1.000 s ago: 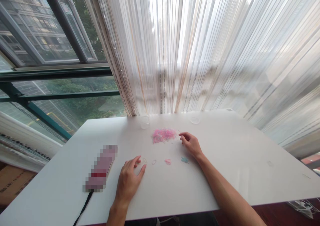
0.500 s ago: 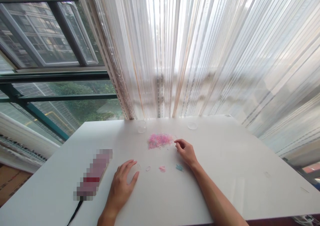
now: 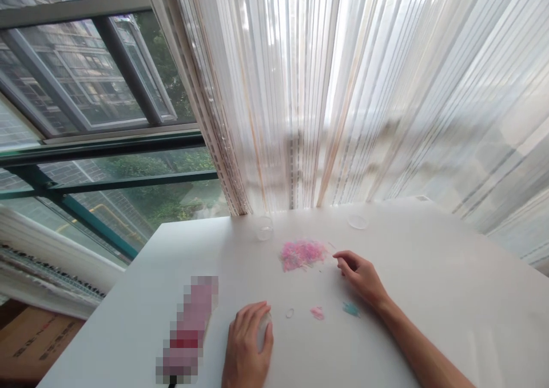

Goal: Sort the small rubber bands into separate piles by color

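Note:
A pile of small pink, lilac and pale rubber bands (image 3: 303, 255) lies on the white table (image 3: 201, 245). At its right edge is my right hand (image 3: 360, 275), its fingers curled and thumb brought in; anything between the fingertips is too small to make out. My left hand (image 3: 249, 339) rests on the table with curved fingers and the thumb apart. Something pale shows in the gap between its thumb and fingers. In a row to its right are a single pale loop (image 3: 290, 314), a small pink cluster (image 3: 317, 312) and a small teal cluster (image 3: 350, 309).
A clear cup (image 3: 265, 228) and a shallow clear dish (image 3: 357, 222) stand behind the pile. On the left lies a blurred-out mauve object (image 3: 193, 328) with a black cord. Sheer curtains (image 3: 300, 102) hang at the table's far edge, beside a window.
The view has shifted, so the table and everything on it appear farther right and lower. My right hand stays beside the pile; my left hand stays near the pale loops.

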`<state>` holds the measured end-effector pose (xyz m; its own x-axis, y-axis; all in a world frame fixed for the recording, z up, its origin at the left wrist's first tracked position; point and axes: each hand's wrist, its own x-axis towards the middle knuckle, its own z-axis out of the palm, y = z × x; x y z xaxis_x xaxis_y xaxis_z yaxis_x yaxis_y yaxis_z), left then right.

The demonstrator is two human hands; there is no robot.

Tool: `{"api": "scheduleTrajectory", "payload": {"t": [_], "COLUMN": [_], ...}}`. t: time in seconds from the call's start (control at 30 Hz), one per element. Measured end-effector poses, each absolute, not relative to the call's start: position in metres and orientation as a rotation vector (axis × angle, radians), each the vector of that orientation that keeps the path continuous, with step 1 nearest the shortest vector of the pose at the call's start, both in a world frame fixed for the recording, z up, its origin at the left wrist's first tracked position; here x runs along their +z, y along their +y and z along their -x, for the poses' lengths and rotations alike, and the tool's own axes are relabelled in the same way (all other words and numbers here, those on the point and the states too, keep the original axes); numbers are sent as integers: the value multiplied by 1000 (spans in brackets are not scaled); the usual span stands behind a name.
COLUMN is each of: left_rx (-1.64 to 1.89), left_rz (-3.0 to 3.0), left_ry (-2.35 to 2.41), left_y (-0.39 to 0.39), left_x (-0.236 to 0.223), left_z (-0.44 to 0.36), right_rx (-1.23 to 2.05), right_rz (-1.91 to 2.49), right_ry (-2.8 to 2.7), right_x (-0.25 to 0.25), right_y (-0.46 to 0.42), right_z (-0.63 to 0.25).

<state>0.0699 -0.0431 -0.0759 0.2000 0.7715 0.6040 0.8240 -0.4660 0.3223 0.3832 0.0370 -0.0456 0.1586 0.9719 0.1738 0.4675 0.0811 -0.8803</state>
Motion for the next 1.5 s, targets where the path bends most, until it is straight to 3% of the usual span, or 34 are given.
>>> {"api": "scheduleTrajectory", "payload": {"t": [0.23, 0.9, 1.5], "left_rx": [-1261, -1166, -1346], "left_rz": [2310, 2327, 2334], "left_ry": [-1593, -1878, -2046], "left_y": [-39, -53, -48], "left_x": [-96, -62, -60], "left_z": [-70, -70, -72], "right_rx": [729, 756, 640], "right_rz": [1566, 1494, 1504], "right_ry": [-1409, -1429, -1473], "right_x": [-41, -46, -43], "right_y": [37, 35, 37], "right_z": [-385, -384, -377]}}
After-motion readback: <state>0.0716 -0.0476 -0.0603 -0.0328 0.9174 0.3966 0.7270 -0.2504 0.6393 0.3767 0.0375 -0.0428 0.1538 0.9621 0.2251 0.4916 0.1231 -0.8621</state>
